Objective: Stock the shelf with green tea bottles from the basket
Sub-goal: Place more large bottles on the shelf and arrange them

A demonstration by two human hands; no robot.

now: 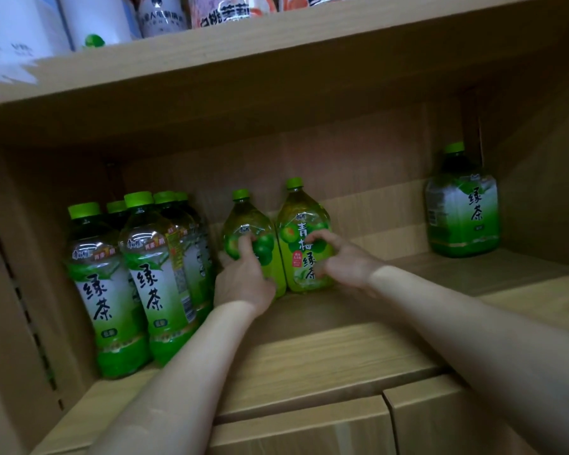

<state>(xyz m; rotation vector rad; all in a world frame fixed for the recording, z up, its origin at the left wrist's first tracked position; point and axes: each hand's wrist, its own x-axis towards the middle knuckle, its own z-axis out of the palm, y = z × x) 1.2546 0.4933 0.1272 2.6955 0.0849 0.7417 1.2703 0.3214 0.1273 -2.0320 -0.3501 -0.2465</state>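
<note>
- Forearms (178, 372) reach in over the shelf (342, 349) edge.
- Left hand (243, 279) curls round the left bottle (243, 229); right hand (344, 261) grips the right bottle (301, 231).
- Both bottles stand upright, touching, mid-shelf near the back.
- Bottle group (135, 274) stands left; lone bottle (462, 208) far right.

Dim, warm light reaches the shelf (326, 349) from the front. Its back panel and right corner sink into shadow, where a lone bottle (462, 208) reads dark. Small glints sit on the bottles (112, 277) at the shelf's left. Above the shelf, the upper row (89, 21) is smeared with blur, and the boards bow toward the frame edges.
</note>
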